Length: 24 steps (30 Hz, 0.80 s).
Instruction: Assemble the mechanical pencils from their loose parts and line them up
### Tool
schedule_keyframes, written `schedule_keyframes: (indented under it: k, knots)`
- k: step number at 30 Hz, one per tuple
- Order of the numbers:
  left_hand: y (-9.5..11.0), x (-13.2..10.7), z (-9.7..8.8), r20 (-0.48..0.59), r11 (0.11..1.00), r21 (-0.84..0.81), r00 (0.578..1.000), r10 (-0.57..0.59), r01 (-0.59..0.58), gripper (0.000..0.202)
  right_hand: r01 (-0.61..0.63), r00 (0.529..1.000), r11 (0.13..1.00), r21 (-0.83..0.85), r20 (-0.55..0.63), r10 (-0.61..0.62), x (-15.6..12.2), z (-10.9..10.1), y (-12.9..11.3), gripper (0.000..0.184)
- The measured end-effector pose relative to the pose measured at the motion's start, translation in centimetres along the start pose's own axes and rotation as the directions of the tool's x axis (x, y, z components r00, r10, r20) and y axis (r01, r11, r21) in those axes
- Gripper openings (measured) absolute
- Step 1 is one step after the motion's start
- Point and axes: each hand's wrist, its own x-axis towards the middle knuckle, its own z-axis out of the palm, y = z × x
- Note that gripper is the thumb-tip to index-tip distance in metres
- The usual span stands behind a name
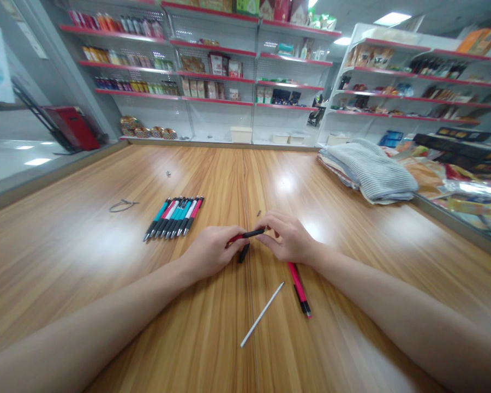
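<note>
My left hand (215, 251) is closed round a red pen with a black grip (253, 233), which points to the right. At the pen's front end, the thumb and fingers of my right hand (288, 236) pinch its tip; any small part between them is mostly hidden. Beneath my left fingertips lies a short black piece (244, 253). A pink pen barrel with a black clip (298, 289) rests below my right hand, partly covered by it. Nearer to me is a white ink refill (262, 315), lying slantwise. A tiny dark piece (258, 213), perhaps a spring, lies beyond my hands.
Several turquoise, pink and white pens (174, 217) lie in a row at left. Beside them is a thin grey loop (123, 206), with a small shiny bit (168, 173) farther back. Folded striped cloth (368, 169) sits at the right edge of the wooden table (147, 338). Shelves stand behind.
</note>
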Motion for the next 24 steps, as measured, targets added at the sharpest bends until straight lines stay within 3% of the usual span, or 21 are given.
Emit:
schedule_keyframes:
  k: [24]
  knots:
    - [-0.16,-0.04,0.05,0.021,1.0,0.027,1.0,-0.015,0.014,0.026,-0.014,1.0,1.0,0.005,-0.014,0.014,-0.19,0.17,0.46,0.019]
